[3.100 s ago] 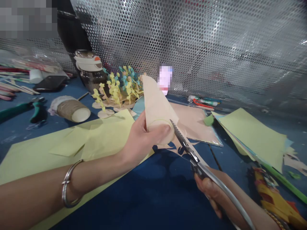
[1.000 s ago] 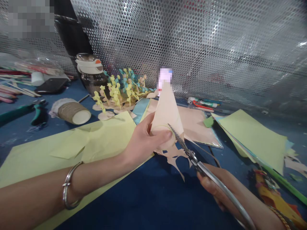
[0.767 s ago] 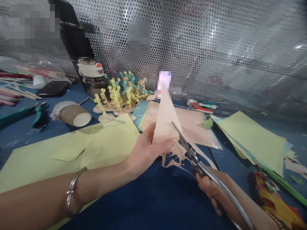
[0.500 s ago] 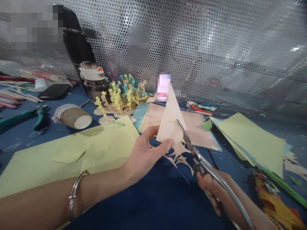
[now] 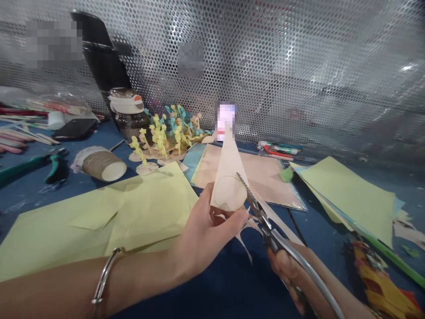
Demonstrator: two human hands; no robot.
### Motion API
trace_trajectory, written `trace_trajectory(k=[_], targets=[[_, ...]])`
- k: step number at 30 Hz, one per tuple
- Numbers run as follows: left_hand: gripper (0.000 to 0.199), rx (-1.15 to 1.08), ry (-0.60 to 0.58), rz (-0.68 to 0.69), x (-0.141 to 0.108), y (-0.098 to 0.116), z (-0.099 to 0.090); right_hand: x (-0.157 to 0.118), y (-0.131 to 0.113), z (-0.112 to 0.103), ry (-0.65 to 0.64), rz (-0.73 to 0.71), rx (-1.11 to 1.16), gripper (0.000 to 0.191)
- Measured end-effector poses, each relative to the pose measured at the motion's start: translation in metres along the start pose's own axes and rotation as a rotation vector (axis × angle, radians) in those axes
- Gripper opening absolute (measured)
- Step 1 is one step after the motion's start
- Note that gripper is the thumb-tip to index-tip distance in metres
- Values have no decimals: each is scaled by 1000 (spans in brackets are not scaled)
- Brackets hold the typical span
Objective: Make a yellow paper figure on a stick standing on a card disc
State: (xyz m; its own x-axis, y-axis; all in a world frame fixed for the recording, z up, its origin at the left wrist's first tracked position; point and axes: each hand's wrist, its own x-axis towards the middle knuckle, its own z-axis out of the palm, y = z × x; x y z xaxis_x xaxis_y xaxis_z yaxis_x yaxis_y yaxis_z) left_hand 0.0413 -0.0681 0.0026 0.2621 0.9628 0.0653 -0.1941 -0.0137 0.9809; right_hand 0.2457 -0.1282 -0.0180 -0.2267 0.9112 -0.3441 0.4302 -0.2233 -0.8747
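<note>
Folded cream paper cone [image 5: 229, 186], gripped in the left hand [image 5: 209, 232], fingers curled behind it, thumb [image 5: 239, 215] across its rounded end. Serrated scissors [image 5: 262, 228] at the cone's right edge, handles closed in the right hand [image 5: 287, 270]. Risk: thin cut strips [image 5: 244, 243] could tear if twisted; blades so near could nick the thumb. Pale green paper sheet [image 5: 66, 226] lies left of the cone.

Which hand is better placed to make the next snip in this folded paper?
Probably the right hand: it holds the scissors, their toothed blade at the edge of the folded peach paper. The left hand pinches that paper and holds no blade.
</note>
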Motion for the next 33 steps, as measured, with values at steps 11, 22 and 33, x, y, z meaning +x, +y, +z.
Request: trace_trajectory(k=[11,22,33], targets=[[24,11,155,-71,3,3,-1,-5,-25,7,-78,-61,-79,52],[24,23,177,-66,4,3,-3,-5,-14,0,-118,-74,-143,50],[19,-18,141,-56,6,4,-3,-3,-30,-5,-129,-108,-213,50]])
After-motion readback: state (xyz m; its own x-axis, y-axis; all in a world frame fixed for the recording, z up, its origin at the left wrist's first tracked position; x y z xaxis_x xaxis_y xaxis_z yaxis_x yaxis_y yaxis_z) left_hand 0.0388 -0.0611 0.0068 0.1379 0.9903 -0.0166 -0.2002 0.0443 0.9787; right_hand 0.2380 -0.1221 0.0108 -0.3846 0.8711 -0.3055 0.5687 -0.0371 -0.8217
